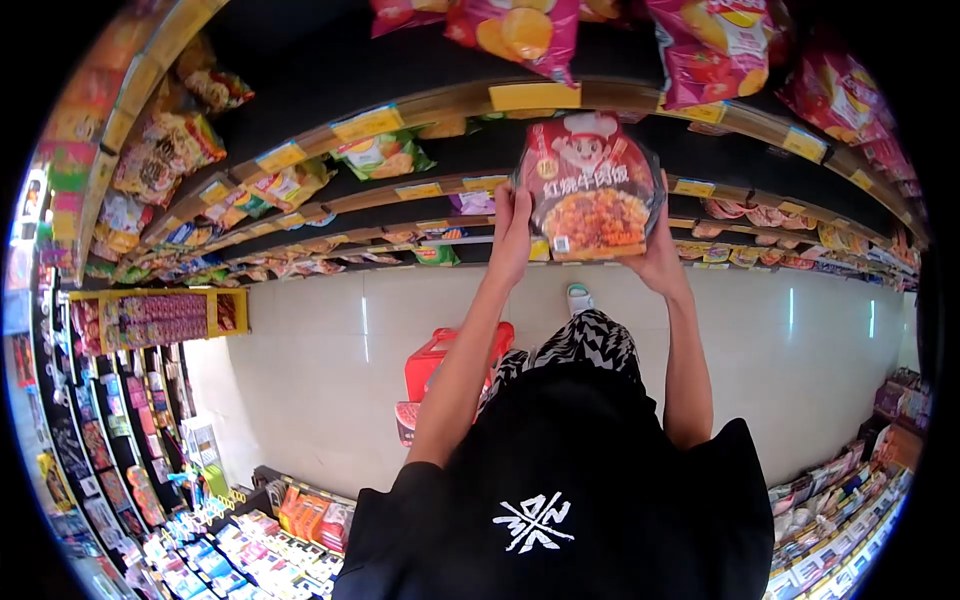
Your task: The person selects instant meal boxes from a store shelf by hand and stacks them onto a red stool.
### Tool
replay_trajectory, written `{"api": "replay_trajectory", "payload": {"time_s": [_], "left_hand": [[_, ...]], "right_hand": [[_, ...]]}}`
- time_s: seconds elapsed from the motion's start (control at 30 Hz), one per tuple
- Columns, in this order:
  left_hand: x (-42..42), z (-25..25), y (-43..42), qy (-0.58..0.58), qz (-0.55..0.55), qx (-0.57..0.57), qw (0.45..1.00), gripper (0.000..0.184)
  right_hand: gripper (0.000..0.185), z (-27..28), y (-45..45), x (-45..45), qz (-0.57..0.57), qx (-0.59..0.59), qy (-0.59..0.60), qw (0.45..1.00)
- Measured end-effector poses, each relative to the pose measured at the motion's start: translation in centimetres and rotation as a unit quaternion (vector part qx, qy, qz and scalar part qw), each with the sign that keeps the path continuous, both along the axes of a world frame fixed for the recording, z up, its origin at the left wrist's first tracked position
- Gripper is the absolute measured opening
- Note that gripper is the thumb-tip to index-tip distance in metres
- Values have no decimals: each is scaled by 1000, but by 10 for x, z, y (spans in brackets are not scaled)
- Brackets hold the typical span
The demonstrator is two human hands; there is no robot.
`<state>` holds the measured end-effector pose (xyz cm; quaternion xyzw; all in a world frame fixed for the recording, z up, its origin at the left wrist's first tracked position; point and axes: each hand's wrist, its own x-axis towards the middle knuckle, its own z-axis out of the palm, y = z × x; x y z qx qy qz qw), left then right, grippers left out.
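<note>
Between both hands I hold up a packaged instant rice meal [590,190], its red label showing a cartoon chef and a picture of meat with rice. My left hand [512,235] grips its left edge, thumb along the side. On the lower right side, my right hand [658,255] is closed around the pack, its fingers partly hidden behind it. The pack is in front of the snack shelves, its face turned toward me.
Shelves with chip bags [715,50] and yellow price tags [535,96] curve across the front. A red shopping basket [430,365] is on the floor [310,400] at my left. A yellow-framed display [150,320] stands farther left, and more stocked shelves [850,530] lie behind me.
</note>
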<state>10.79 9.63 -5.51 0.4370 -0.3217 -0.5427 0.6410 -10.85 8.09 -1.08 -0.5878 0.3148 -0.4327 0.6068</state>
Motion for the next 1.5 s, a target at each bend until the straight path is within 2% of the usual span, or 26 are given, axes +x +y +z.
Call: {"api": "replay_trajectory", "payload": {"time_s": [0.07, 0.13, 0.27, 0.33, 0.37, 0.47, 0.5, 0.53, 0.6, 0.63, 0.67, 0.73, 0.83, 0.93, 1.03, 1.07, 1.13, 1.23, 1.27, 1.33, 1.4, 1.43, 1.47, 1.5], "left_hand": [[-11, 21, -24, -22, 3, -23, 999, 21], [-21, 33, -48, -25, 1, -60, 998, 20], [-38, 55, -88, 1, -9, -87, 996, 32], [-46, 67, -96, 5, -5, -60, 998, 39], [-48, 67, -102, -4, -14, -45, 999, 39], [-51, 44, -127, -92, -29, -42, 994, 37], [-57, 40, -132, -100, -23, -60, 993, 33], [-62, 42, -135, -107, -16, -76, 991, 29], [-69, 57, -135, -207, -34, -53, 976, 34], [-73, 63, -133, -255, -45, -38, 965, 36], [-76, 65, -135, -274, -56, -13, 960, 36], [-79, 65, -142, -312, -80, 37, 946, 35], [-82, 62, -150, -316, -87, 62, 943, 34], [-82, 62, -151, -364, -64, -4, 929, 35], [-80, 70, -145, -337, -102, 37, 935, 33], [-78, 62, -142, -314, -101, 8, 944, 32], [-72, 37, -139, -268, -96, -55, 957, 32], [-70, 31, -96, -133, -35, -91, 986, 38], [-66, 37, -78, -127, -75, -80, 986, 38], [-49, 64, -37, -111, -156, -54, 980, 37], [-38, 109, -1, -127, -197, -75, 969, 37], [-31, 136, 16, -179, -178, -129, 959, 37], [-27, 167, 31, -229, -156, -184, 943, 36], [-31, 199, 48, -241, -77, -216, 943, 29]], "right_hand": [[116, 7, -21, -4, -39, -62, 17, 997], [113, 15, -34, -8, -64, -59, -24, 996], [105, 20, -67, -16, -106, -89, -39, 990], [101, 13, -90, -22, -109, -95, -39, 989], [88, 9, -99, -22, -122, -90, -66, 986], [72, 4, -130, -18, -203, -142, 41, 968], [56, -12, -147, -19, -214, -127, 33, 968], [50, -16, -158, -20, -208, -153, 44, 965], [38, -25, -176, -21, -194, -204, 66, 957], [35, -38, -187, -23, -221, -255, 119, 934], [36, -51, -198, -21, -266, -332, 239, 873], [37, -80, -219, -17, -335, -460, 458, 683], [53, -111, -240, -17, -301, -401, 330, 800], [53, -133, -250, -14, -354, -471, 334, 736], [52, -134, -249, -13, -366, -487, 320, 725], [51, -130, -246, -15, -329, -421, 359, 765], [50, -78, -223, -14, -246, -284, 424, 824], [43, -42, -176, -3, -267, -213, 210, 916], [44, -38, -162, 4, -285, -219, 192, 913], [46, -34, -130, 17, -320, -227, 158, 906], [47, -45, -96, 28, -303, -238, 157, 909], [47, -53, -76, 33, -293, -243, 157, 911], [47, -56, -54, 37, -254, -199, 174, 930], [46, -60, -35, 41, -214, -155, 191, 945]]}}
